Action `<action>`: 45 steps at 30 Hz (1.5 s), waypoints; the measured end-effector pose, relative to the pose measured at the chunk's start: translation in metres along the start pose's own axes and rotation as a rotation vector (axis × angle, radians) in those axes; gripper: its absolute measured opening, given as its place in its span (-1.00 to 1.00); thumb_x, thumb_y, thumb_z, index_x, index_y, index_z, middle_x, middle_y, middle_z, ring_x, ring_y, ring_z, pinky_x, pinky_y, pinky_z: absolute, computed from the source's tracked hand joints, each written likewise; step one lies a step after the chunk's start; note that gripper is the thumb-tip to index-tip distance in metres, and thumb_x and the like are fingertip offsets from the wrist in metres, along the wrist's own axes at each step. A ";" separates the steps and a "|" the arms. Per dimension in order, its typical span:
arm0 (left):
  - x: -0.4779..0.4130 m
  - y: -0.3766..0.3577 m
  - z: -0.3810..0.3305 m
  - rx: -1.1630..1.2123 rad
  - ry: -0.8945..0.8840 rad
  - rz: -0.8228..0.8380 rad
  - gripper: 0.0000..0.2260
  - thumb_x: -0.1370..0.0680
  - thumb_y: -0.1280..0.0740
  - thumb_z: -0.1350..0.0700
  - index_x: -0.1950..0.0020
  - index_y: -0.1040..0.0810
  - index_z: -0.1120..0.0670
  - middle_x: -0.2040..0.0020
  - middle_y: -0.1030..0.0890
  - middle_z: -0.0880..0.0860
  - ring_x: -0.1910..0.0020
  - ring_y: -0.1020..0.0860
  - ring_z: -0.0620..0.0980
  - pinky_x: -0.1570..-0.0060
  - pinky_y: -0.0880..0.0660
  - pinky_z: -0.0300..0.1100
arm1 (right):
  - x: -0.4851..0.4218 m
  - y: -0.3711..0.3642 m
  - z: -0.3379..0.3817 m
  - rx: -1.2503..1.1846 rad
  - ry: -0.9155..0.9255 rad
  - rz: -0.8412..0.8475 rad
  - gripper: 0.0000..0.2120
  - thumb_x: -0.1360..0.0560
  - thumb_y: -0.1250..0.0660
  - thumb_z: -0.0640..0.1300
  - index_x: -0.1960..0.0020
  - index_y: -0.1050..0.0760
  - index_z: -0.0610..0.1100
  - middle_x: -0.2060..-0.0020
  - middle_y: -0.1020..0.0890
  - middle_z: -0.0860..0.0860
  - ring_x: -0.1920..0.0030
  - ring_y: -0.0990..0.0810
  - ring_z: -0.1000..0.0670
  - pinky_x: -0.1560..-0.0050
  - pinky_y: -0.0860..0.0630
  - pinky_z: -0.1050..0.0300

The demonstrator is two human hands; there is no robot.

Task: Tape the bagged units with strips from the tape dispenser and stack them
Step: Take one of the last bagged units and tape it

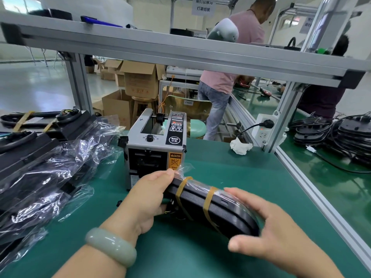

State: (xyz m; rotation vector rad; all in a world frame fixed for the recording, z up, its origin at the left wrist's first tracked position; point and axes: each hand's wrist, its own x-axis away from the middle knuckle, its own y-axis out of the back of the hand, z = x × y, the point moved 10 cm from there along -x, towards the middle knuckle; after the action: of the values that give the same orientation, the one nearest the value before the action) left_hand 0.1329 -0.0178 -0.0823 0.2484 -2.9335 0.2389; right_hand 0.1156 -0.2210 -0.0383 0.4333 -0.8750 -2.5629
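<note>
A black bagged unit (pixel 216 207) with two tan tape strips across it is held on edge just above the green mat (pixel 230 169). My left hand (pixel 148 195) grips its left end, thumb on top, a pale bangle on that wrist. My right hand (pixel 269 231) cups its right end, fingers over the top and thumb underneath. The grey tape dispenser (pixel 154 145) stands right behind the unit. A pile of bagged units (pixel 46 167) in clear plastic lies to the left.
Taped units (pixel 38 121) lie at the far left. A crumpled white tissue (pixel 241 146) and a power strip (pixel 265 129) sit at the back right. An aluminium frame (pixel 180 55) crosses overhead. Black parts (pixel 341 135) are stacked on the neighbouring bench, with people working beyond.
</note>
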 end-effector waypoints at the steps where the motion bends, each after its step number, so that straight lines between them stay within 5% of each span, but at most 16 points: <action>1: 0.001 -0.001 0.000 -0.003 0.004 0.021 -0.74 -0.62 -0.19 0.00 0.06 -0.64 0.05 0.16 -0.66 0.04 0.12 -0.57 0.00 0.18 -0.54 -0.10 | 0.000 -0.004 0.002 0.086 0.022 0.025 -0.31 -0.07 -0.51 0.19 -0.16 -0.37 0.45 -0.09 -0.55 0.39 -0.08 -0.53 0.33 0.00 -0.39 0.51; 5: 0.003 0.012 0.007 0.035 0.010 -0.056 -0.68 -0.60 -0.18 -0.11 0.02 -0.64 0.04 0.07 -0.69 0.04 0.09 -0.61 -0.03 0.01 -0.52 -0.04 | -0.002 -0.001 0.015 0.190 0.114 -0.070 -0.49 -0.15 -0.44 0.05 -0.08 -0.45 0.26 0.09 -0.62 0.21 0.13 -0.60 0.13 0.13 -0.53 0.25; 11: 0.001 0.076 0.002 0.144 0.003 -0.479 -0.89 -0.55 -0.35 0.06 0.13 -0.55 0.06 0.31 -0.61 0.00 0.49 -0.54 -0.17 0.54 -0.42 -0.33 | 0.012 0.037 0.020 0.112 0.129 -0.386 -0.49 -0.07 -0.48 -0.05 0.03 -0.47 0.25 0.17 -0.61 0.38 0.20 -0.60 0.33 0.22 -0.37 0.60; 16: -0.011 0.081 -0.004 0.169 0.063 -0.480 -0.85 -0.56 -0.35 0.10 0.18 -0.53 0.11 0.36 -0.58 0.02 0.64 -0.47 -0.23 0.63 -0.35 -0.44 | 0.010 0.034 0.029 0.201 0.148 -0.407 -0.45 -0.10 -0.51 -0.11 0.04 -0.46 0.33 0.15 -0.61 0.38 0.18 -0.59 0.31 0.19 -0.36 0.60; 30: -0.024 0.080 -0.012 0.147 0.076 -0.585 -0.91 -0.52 -0.35 0.15 0.12 -0.51 0.15 0.31 -0.62 0.06 0.47 -0.54 -0.12 0.66 -0.34 -0.40 | 0.007 0.023 0.033 0.283 0.129 -0.383 -0.46 -0.11 -0.40 0.01 -0.03 -0.37 0.36 0.11 -0.59 0.33 0.17 -0.59 0.19 0.12 -0.46 0.37; 35: -0.023 0.080 -0.017 0.092 0.035 -0.666 -0.87 -0.51 -0.30 0.21 0.24 -0.49 0.17 0.36 -0.57 0.03 0.52 -0.48 -0.13 0.64 -0.33 -0.35 | 0.007 0.020 0.032 0.296 0.110 -0.371 -0.48 -0.13 -0.39 0.01 -0.05 -0.38 0.30 0.11 -0.59 0.30 0.16 -0.58 0.18 0.11 -0.45 0.33; 40: 0.001 0.059 -0.017 0.161 0.063 -0.488 -0.83 -0.54 -0.30 0.19 0.26 -0.49 0.11 0.44 -0.56 -0.02 0.53 -0.47 -0.17 0.58 -0.35 -0.38 | 0.006 0.020 0.033 0.299 0.093 -0.364 -0.48 -0.14 -0.38 0.02 -0.05 -0.36 0.32 0.09 -0.58 0.30 0.14 -0.59 0.14 0.12 -0.47 0.29; 45: 0.054 0.009 -0.022 0.127 -0.111 -0.192 -0.83 -0.49 -0.37 0.07 0.27 -0.61 0.09 0.37 -0.62 -0.03 0.42 -0.52 -0.16 0.39 -0.43 -0.28 | 0.006 0.012 0.036 0.321 0.098 -0.344 -0.56 -0.15 -0.37 -0.01 -0.01 -0.45 0.22 0.15 -0.59 0.26 0.15 -0.57 0.13 0.14 -0.54 0.18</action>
State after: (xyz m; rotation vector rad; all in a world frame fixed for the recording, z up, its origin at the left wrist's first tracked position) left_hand 0.0831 -0.0135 -0.0517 0.5762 -2.9797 0.3944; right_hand 0.0992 -0.2141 -0.0045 0.8641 -1.2761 -2.6750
